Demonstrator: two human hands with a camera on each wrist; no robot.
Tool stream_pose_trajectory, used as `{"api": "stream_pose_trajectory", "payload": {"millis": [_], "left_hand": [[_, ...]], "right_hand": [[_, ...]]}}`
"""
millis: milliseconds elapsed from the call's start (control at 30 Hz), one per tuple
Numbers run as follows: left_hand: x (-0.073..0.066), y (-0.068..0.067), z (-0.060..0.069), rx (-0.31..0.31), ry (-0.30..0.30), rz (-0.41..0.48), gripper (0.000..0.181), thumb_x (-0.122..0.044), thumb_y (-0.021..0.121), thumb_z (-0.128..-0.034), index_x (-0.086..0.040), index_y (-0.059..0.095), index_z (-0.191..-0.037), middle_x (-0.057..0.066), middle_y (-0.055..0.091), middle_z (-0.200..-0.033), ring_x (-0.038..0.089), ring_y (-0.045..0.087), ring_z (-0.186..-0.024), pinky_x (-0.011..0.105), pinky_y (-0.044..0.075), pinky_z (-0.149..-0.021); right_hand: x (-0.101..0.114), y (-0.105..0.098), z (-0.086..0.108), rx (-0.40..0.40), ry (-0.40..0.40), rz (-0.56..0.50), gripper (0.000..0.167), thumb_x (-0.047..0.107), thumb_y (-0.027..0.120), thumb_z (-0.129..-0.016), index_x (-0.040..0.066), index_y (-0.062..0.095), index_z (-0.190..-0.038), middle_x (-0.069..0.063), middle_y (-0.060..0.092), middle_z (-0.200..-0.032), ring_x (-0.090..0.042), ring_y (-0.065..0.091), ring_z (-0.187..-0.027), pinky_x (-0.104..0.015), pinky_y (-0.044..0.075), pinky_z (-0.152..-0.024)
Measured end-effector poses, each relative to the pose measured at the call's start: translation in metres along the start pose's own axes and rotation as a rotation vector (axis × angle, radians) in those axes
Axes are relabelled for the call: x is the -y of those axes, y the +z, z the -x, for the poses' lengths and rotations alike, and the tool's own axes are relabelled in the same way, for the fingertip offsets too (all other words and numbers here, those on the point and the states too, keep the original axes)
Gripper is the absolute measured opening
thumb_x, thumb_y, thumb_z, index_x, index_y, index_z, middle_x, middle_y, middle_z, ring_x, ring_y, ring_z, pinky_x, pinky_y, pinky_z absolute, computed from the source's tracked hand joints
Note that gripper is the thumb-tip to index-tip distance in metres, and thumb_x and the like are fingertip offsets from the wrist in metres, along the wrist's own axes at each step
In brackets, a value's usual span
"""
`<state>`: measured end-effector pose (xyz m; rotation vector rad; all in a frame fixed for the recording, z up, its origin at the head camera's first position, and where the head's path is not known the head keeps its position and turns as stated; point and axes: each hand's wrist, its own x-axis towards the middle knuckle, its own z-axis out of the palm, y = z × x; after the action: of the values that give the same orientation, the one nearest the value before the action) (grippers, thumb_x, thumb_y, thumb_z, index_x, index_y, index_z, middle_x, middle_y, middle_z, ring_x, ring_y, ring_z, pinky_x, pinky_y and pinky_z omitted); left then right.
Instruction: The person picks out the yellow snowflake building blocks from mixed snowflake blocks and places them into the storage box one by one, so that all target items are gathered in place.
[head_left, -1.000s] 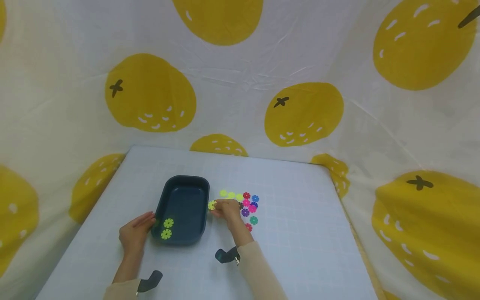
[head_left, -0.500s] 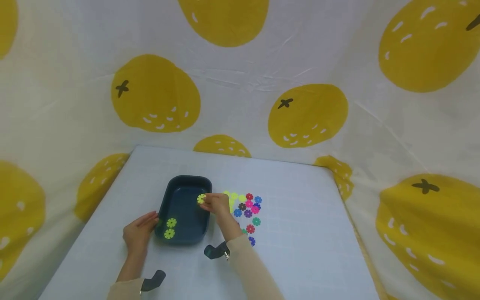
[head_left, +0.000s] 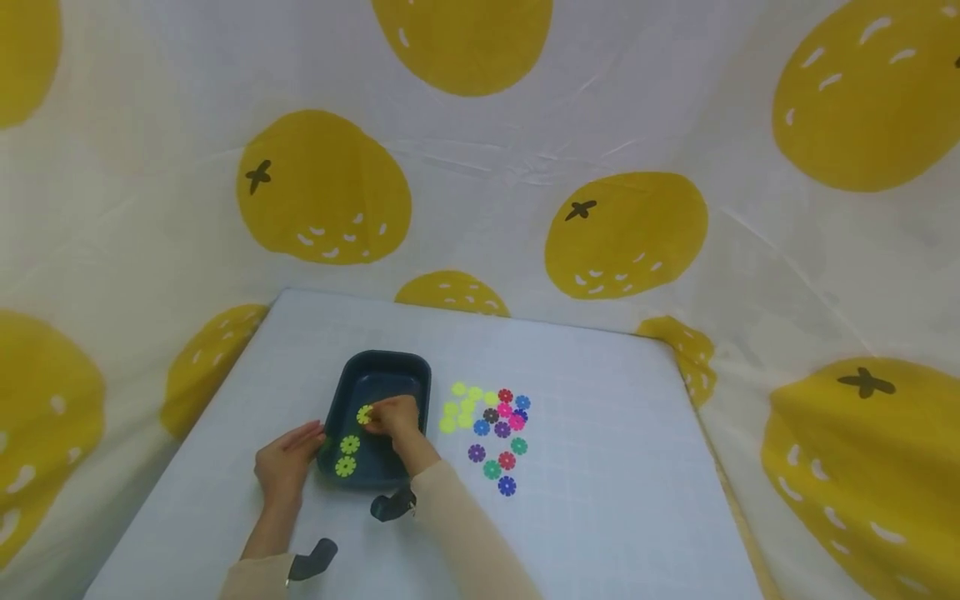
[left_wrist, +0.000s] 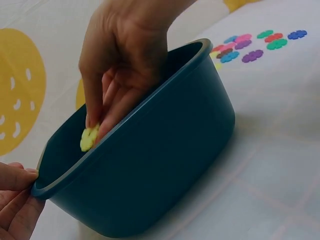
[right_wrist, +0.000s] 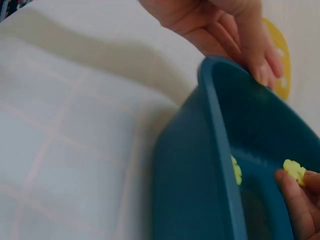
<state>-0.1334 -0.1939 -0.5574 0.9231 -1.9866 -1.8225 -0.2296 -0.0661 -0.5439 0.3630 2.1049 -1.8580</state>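
A dark teal plastic bin [head_left: 429,367] stands on the table with two yellow snowflake-shaped discs [head_left: 347,455] lying inside, near its front left. My left hand [head_left: 285,462] pinches the bin's left rim, thumb and fingers on either side of the wall, as the right wrist view shows too. Reaching over the right wall, my right hand [head_left: 393,417] is inside the bin. Between its thumb and fingers it pinches another yellow snowflake disc [left_wrist: 90,138], held above the bin's floor.
Right of the bin lie several loose yellow discs [head_left: 467,406]. Beside them is a spread of discs in other colours, among them a purple disc [head_left: 477,453] and a dark blue disc [head_left: 507,486]. A fruit-patterned curtain [head_left: 480,200] hangs behind the pale tablecloth [head_left: 615,467].
My right hand has carried the yellow disc leftward from beside the bin, over its right wall and into it. The left hand has stayed at the rim. The head view has shifted slightly.
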Motion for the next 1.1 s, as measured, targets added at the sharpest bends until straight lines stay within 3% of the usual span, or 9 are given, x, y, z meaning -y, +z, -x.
{"api": "stream_pose_trajectory", "payload": {"millis": [467,633,767,867,967,1033,1100], "left_hand": [[0.001,0.0,0.002,0.009,-0.004,-0.029,0.034,-0.006,0.07,-0.0914,-0.002,0.066,-0.125,0.018,0.066,-0.126,-0.022,0.054,-0.075,0.003,0.05,-0.072],[0.002,0.001,0.001,0.006,0.018,-0.02,0.033,-0.005,0.069,-0.0914,-0.001,0.066,-0.124,0.019,0.066,-0.126,-0.022,0.055,-0.076,0.003,0.051,-0.072],[0.003,0.003,0.001,0.009,0.029,-0.014,0.033,-0.004,0.071,-0.0905,0.0,0.066,-0.123,0.02,0.066,-0.126,-0.022,0.056,-0.076,0.004,0.051,-0.072],[0.003,0.003,0.0,0.011,0.036,-0.017,0.033,-0.004,0.071,-0.0896,0.0,0.067,-0.122,0.019,0.066,-0.125,-0.022,0.056,-0.076,0.004,0.051,-0.073],[0.002,0.003,-0.001,0.001,0.035,-0.019,0.034,-0.003,0.072,-0.0887,0.0,0.067,-0.122,0.018,0.065,-0.124,-0.022,0.057,-0.075,0.004,0.051,-0.072],[0.002,0.002,-0.001,-0.007,0.026,-0.023,0.034,-0.003,0.072,-0.0885,0.0,0.067,-0.122,0.018,0.065,-0.124,-0.022,0.056,-0.074,0.003,0.051,-0.072],[0.002,0.001,0.0,-0.011,0.016,-0.027,0.034,-0.004,0.073,-0.0887,0.0,0.066,-0.122,0.018,0.065,-0.125,-0.023,0.056,-0.073,0.003,0.051,-0.072]], "right_hand": [[-0.015,0.023,-0.011,-0.068,0.004,0.107,0.011,-0.012,0.073,-0.077,-0.003,0.072,-0.084,-0.014,0.071,-0.08,-0.022,0.073,-0.064,-0.025,0.061,-0.055],[-0.013,0.023,-0.009,-0.086,-0.052,0.209,0.01,-0.008,0.071,-0.078,0.001,0.073,-0.073,-0.008,0.071,-0.071,-0.018,0.068,-0.058,-0.027,0.059,-0.052],[-0.009,0.02,-0.005,-0.114,-0.105,0.335,0.035,-0.008,0.063,-0.078,0.01,0.052,-0.049,0.001,0.054,-0.05,-0.011,0.049,-0.045,-0.022,0.044,-0.04],[-0.006,0.018,-0.002,-0.122,-0.123,0.378,0.046,-0.008,0.058,-0.078,0.016,0.036,-0.046,0.003,0.043,-0.043,-0.01,0.042,-0.039,-0.021,0.035,-0.037],[-0.002,0.014,0.001,-0.114,-0.128,0.384,0.044,-0.006,0.058,-0.078,0.015,0.038,-0.046,0.001,0.047,-0.043,-0.01,0.044,-0.039,-0.021,0.036,-0.037],[0.001,0.008,0.004,-0.103,-0.155,0.343,0.035,-0.006,0.061,-0.078,0.009,0.052,-0.048,-0.001,0.056,-0.047,-0.01,0.049,-0.041,-0.021,0.041,-0.038],[0.006,-0.001,0.006,-0.084,-0.203,0.257,0.022,-0.005,0.062,-0.08,0.002,0.067,-0.06,-0.004,0.065,-0.056,-0.01,0.056,-0.046,-0.021,0.049,-0.042]]}}
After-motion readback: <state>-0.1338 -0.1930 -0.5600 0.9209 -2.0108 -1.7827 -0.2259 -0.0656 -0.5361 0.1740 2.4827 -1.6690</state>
